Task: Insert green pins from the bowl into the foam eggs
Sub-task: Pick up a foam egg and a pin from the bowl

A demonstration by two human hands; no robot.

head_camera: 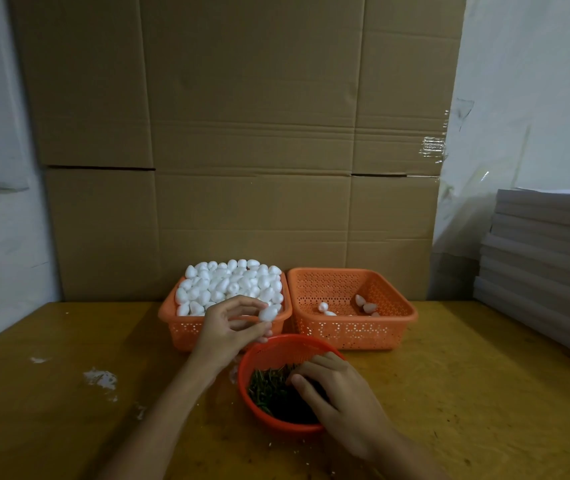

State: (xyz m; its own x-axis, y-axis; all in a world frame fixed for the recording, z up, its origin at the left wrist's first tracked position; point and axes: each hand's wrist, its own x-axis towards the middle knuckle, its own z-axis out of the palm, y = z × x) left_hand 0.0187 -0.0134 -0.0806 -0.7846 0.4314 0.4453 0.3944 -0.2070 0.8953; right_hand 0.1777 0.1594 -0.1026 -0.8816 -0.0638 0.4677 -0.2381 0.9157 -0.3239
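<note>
Progress looks early: few eggs (368, 307) lie in the right basket (345, 332), the left basket (181, 329) brims, left grip (228, 327) pinches one foam egg (269, 312), and right grip (339, 393) curls among green pins (269, 388) in the bowl (254, 356), its hold unclear.

Table (449, 393): yellow-brown wood, worn and scuffed, with white smears. Both baskets (352, 336): orange perforated plastic, slight sheen. Bowl (273, 355): red perforated plastic, glossier. Every egg (222, 284): white foam, matt. Pins (269, 389): dark green, material unclear. Backdrop (242, 133): brown corrugated cardboard, matt, creased; clear glossy tape (433, 147).
</note>
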